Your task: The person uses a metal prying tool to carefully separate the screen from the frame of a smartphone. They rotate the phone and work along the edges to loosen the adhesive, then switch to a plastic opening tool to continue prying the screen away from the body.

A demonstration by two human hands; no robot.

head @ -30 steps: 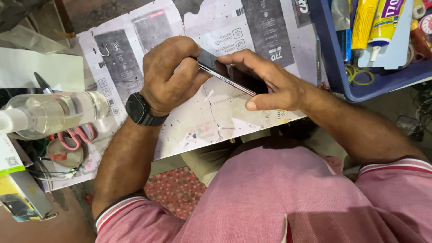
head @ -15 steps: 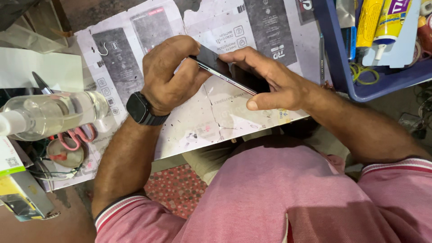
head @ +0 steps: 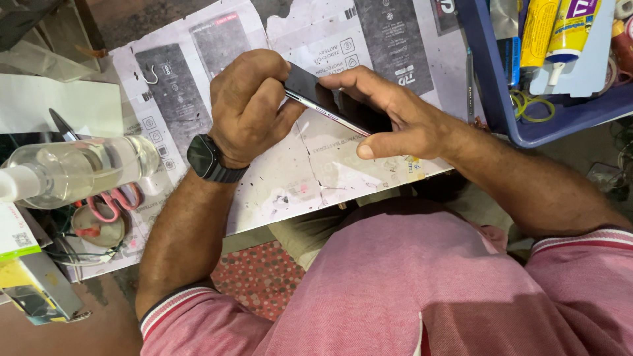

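Note:
A dark smartphone (head: 315, 92) is tilted up on its long edge over the printed paper sheets (head: 316, 165) that cover the work surface. My right hand (head: 395, 115) grips it from the right, fingers spread along its top and thumb underneath. My left hand (head: 250, 105), with a black watch (head: 208, 158) on the wrist, is curled against the phone's left end and presses at its edge. Whether the curled fingers also hold a small tool is hidden.
A clear spray bottle (head: 79, 168) lies at the left, above red-handled scissors (head: 109, 201) and a yellow-green box (head: 20, 264). A blue bin (head: 501, 99) with yellow glue tubes (head: 537, 29) stands at the upper right. My pink shirt fills the bottom.
Both hands stay on the phone in nearly the same place. The view has shifted slightly, and the blue bin sits a little further left.

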